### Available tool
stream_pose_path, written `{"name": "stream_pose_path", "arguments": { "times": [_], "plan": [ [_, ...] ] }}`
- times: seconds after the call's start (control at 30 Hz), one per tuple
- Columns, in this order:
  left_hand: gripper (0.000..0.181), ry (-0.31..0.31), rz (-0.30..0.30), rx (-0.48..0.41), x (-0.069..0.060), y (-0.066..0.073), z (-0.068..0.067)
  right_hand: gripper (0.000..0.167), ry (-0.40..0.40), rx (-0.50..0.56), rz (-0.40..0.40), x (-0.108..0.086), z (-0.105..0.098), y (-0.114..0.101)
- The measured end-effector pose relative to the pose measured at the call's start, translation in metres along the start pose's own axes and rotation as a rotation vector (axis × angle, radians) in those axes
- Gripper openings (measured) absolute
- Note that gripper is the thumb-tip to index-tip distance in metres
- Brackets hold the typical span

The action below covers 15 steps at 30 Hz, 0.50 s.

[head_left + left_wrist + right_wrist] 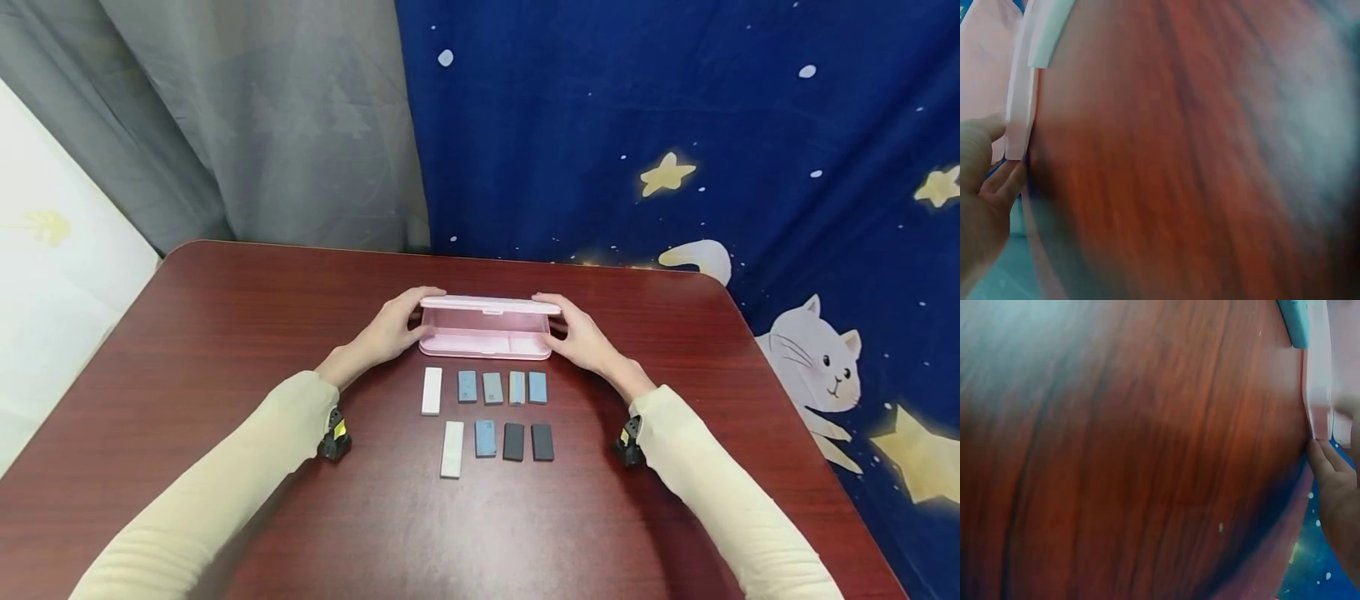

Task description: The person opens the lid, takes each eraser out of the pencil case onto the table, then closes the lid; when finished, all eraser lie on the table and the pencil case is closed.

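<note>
A pink pencil case [467,342] lies near the far side of the table, its lid [487,305] raised and its inside showing, with a divider toward the right. My left hand [392,328] grips its left end, fingers at the lid and thumb at the lower front. At the right end my right hand [585,335] holds it in the same way. The left wrist view shows my left hand [985,181] at the case's corner; the right wrist view shows my right hand [1338,494] at the opposite corner.
In front of the case lie two rows of small flat blocks: a white block [431,392] and several blue blocks [467,387] behind, then a whitish block [452,450], a blue block [485,438] and two black blocks [513,442]. Curtains [555,125] hang behind the table.
</note>
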State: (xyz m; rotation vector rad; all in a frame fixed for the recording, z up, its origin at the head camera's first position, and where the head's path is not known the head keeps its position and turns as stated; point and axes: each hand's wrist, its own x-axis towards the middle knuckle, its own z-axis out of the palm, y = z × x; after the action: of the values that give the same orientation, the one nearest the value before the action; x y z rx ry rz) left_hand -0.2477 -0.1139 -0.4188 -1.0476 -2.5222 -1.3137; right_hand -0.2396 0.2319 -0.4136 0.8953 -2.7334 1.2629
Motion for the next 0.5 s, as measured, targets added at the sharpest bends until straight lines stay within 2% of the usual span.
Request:
{"name": "stream_pose_path", "arguments": {
  "times": [0.13, 0.27, 0.33, 0.4, 0.5],
  "plan": [
    [0.060, -0.074, -0.028, 0.126, -0.004, 0.002, -0.003, 0.068, -0.096, -0.100, 0.015, -0.003, -0.003, -0.007],
    [0.077, -0.198, -0.132, 0.188, -0.006, 0.010, -0.008, 0.067, -0.176, -0.122, 0.069, -0.004, -0.004, -0.019],
    [0.079, -0.255, -0.173, 0.241, -0.006, 0.015, -0.010, 0.064, -0.200, -0.137, 0.098, -0.003, -0.003, -0.023],
    [0.078, -0.295, -0.198, 0.318, -0.004, 0.019, -0.009, 0.062, -0.220, -0.165, 0.132, -0.002, 0.000, -0.027],
    [0.076, -0.323, -0.224, 0.452, -0.001, 0.025, -0.005, 0.063, -0.236, -0.242, 0.189, 0.000, 0.005, -0.033]
  ]
}}
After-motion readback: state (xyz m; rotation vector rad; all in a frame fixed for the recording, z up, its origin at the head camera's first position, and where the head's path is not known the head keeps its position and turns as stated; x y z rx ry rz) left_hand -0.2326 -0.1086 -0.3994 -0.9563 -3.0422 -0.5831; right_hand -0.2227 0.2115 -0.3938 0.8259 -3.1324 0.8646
